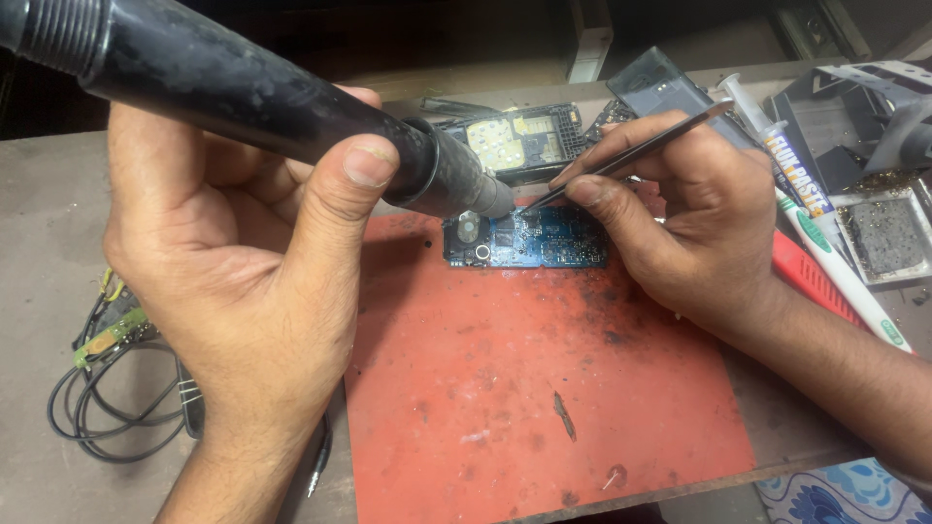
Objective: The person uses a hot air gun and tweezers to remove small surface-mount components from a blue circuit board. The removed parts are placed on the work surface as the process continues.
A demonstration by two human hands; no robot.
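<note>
Head view, looking down at a cluttered bench (58, 194). Left hand (243, 262) wrapped tight round the thick black barrel of a hot-air tool (262, 92), thumb laid along the top, nozzle tilted down and hovering just above the left end of a small blue circuit board (529, 238), close enough, by the look of it, to warm one spot. Right hand (680, 223) pinching slim metal tweezers (631, 155) between thumb and forefinger, tips angled down onto the board near its middle, heel of the hand braced on the mat, probably for steadiness. Board lying flat at the upper edge of a scorched red mat (524, 408), likely there to shield the surface from heat. Just behind it, an opened phone frame with a pale keypad sheet (519, 141). To the right, a syringe of paste (786, 155), a white and green pen-like tool (845, 281) and a grimy sponge tray (888, 238). At far left, a coil of dark cable (107, 408). Rear of the hot-air tool cut off by the frame's corner; exact contact point of the tweezer tips too small to make out; clutter at top right hard to identify.
</note>
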